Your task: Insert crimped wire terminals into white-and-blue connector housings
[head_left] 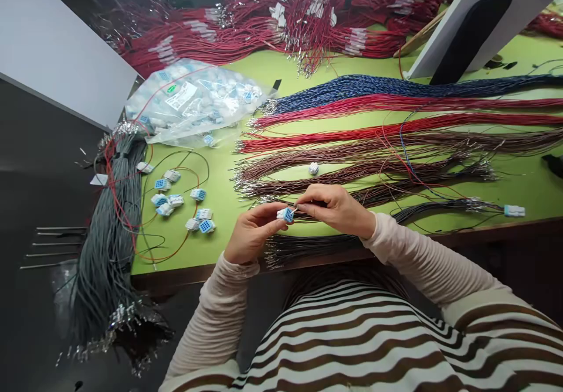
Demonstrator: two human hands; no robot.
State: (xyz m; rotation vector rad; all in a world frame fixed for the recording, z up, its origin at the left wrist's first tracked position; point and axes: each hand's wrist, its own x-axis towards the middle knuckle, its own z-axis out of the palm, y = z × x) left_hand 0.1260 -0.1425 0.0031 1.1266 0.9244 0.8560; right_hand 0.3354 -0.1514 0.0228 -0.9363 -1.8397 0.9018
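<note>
My left hand [253, 234] grips a small white connector housing [285, 214] with a blue grid face between thumb and fingers. My right hand [336, 209] pinches a thin wire [299, 207] with a metal tip, and that tip reaches the housing's edge. Exactly where it meets the housing is too small to tell. Rows of loose wires [378, 175] in brown, red and dark blue lie on the green tabletop [229, 245] beyond my hands. Several similar housings [180, 204] lie to the left of my left hand.
A clear plastic bag of housings [193, 102] lies at the far left of the table. A thick grey wire bundle [109, 234] hangs over the left edge. Red wire bundles [308, 34] are heaped at the back. A white panel [461, 23] stands at the back right.
</note>
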